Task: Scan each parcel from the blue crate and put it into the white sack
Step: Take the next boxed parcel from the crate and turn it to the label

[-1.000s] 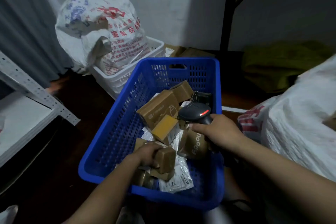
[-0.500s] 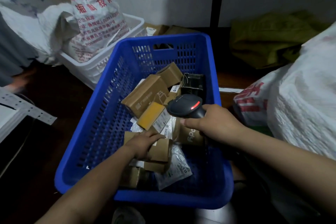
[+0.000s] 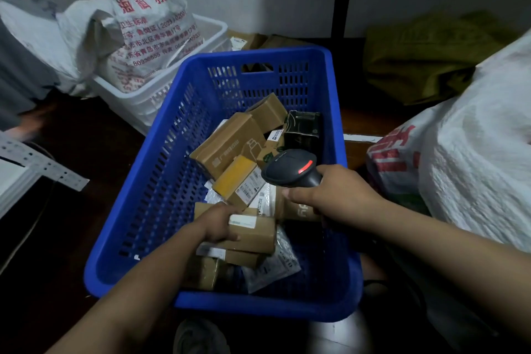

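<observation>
While the left hand (image 3: 219, 223) was closed round the near end of a small brown cardboard parcel with a white label strip (image 3: 254, 231), the parcel lay low inside the blue perforated plastic crate (image 3: 161, 170), resting on other boxes and not yet lifted clear. The right hand (image 3: 330, 195) was wrapped shut on the grip of a black handheld barcode scanner with a red light on its head (image 3: 290, 168), whose nose pointed down and away from that hand toward the heap, just above the held parcel.

Several things could have gone wrong from there. Just beyond the left fingers lay a yellow-topped brown box with a barcode label facing up (image 3: 240, 184), directly under the scanner's nose; the beam could have read that code instead of the held one, logging the wrong parcel. The white strip on the held parcel faced up, but whether it carried the barcode could not be told, so a turn in the hand might have been needed. A clear plastic mailer (image 3: 275, 264) lay beneath and beside the grip; lifting could have dragged it along or toppled the stack under it. The white woven sack (image 3: 474, 170) stood beyond the right wrist, outside the crate, so the left arm would have had to cross the scanner arm, risking a bump or a drop.
</observation>
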